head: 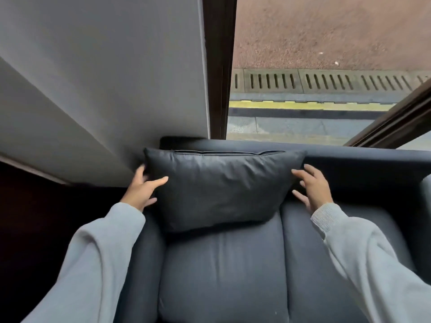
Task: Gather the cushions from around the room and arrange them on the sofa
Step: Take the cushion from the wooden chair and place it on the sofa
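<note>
Now 1 cushion (219, 190) on sofa (224, 276)

The cushion (221, 190) stands upright on the sofa (221, 276) seat, leaning back against the backrest at the sofa's left end. My left hand (142, 190) is at its left edge, thumb lying across the front face; my right hand (312, 187) hovers just beside its right edge, fingers spread, apart from it or barely touching. Left of the sofa and behind it rises a wall (93, 78). Behind the backrest to the right is a window (326, 66), and beyond it a drain grate (326, 81) runs across the ground.
</note>
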`<action>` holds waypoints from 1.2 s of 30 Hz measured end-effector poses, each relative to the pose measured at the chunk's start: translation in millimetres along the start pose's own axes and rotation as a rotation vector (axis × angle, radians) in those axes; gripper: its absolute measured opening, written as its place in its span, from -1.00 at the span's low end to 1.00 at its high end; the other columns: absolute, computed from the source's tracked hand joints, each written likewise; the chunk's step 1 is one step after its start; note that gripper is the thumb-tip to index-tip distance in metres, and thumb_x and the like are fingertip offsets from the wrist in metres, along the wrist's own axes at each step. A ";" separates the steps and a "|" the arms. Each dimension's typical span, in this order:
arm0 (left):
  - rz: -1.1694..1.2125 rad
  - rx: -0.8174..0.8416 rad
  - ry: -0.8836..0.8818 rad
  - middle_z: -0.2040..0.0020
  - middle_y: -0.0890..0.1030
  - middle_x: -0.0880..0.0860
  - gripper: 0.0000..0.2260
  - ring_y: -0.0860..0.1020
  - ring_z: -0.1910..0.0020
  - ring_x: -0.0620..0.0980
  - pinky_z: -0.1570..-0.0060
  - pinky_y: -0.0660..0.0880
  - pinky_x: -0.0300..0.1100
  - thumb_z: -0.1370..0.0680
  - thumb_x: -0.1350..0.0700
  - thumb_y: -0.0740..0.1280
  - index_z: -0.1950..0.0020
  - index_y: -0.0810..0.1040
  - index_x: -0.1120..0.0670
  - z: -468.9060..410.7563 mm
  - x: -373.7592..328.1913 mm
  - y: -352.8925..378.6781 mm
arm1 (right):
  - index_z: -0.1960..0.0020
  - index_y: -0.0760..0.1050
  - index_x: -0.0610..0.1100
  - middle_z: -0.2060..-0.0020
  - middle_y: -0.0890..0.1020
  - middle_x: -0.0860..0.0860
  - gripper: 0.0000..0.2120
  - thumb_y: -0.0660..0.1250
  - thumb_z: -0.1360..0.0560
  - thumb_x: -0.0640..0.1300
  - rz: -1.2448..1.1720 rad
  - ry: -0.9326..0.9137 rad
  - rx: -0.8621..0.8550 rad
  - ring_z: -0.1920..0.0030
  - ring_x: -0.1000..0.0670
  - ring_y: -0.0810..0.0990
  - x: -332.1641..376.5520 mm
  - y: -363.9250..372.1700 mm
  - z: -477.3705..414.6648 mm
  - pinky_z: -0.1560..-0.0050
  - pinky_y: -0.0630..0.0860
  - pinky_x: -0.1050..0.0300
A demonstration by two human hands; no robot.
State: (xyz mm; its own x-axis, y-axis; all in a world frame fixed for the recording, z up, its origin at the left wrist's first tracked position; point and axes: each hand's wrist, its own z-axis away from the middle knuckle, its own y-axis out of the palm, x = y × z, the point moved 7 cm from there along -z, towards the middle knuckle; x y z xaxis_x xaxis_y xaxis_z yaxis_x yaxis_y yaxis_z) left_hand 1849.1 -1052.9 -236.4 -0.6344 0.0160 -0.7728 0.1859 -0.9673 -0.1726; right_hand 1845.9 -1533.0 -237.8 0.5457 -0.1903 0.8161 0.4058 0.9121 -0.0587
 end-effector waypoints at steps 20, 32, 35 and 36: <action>0.092 -0.258 0.138 -0.57 0.28 -0.09 -0.12 0.47 -0.39 0.01 -0.11 0.61 0.17 -0.31 -0.23 0.56 -0.54 0.19 -0.30 -63.7 5.5 45.2 | -0.08 0.57 0.08 -0.11 0.71 0.01 -0.57 0.55 -0.33 0.25 0.025 -0.293 -0.291 -0.15 0.00 0.68 -10.8 16.0 -46.6 -0.31 0.58 -0.15; -0.155 -0.221 0.125 -0.58 0.30 -0.07 -0.17 0.41 -0.48 0.07 -0.43 0.39 0.19 -0.53 -0.08 0.49 -0.65 0.04 -0.15 -80.8 3.6 46.7 | -0.46 0.41 -0.09 -0.28 0.61 0.00 -0.27 0.51 -0.42 0.24 0.297 -0.073 -0.145 -0.29 -0.08 0.59 -21.4 13.7 -69.0 -0.40 0.49 -0.10; -0.480 -0.236 0.118 -0.65 0.17 0.18 -0.14 0.22 -0.59 0.21 -0.55 0.20 0.12 -0.57 -0.12 0.42 -0.69 -0.02 0.08 -62.2 -13.0 45.2 | -0.60 0.24 -0.14 -0.48 0.47 -0.14 -0.18 0.40 -0.52 0.27 0.524 -0.083 -0.156 -0.47 -0.20 0.43 -4.5 13.4 -52.8 -0.48 0.35 -0.06; -0.594 -0.234 0.130 -0.65 0.13 0.25 -0.13 0.16 -0.62 0.23 -0.57 0.14 0.09 -0.58 -0.13 0.41 -0.69 -0.03 0.15 -52.1 -22.1 47.0 | -0.66 0.12 -0.17 -0.56 0.36 -0.20 -0.13 0.37 -0.55 0.25 0.608 -0.085 -0.152 -0.54 -0.23 0.34 -0.7 14.7 -43.1 -0.51 0.27 -0.07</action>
State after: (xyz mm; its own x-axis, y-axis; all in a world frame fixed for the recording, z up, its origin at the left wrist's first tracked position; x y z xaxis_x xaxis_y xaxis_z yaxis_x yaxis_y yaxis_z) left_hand 1910.9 -1085.5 -259.2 -0.5864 0.5757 -0.5698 -0.0009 -0.7039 -0.7103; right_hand 1883.1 -1535.1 -264.0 0.6538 0.3814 0.6535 0.1440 0.7852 -0.6023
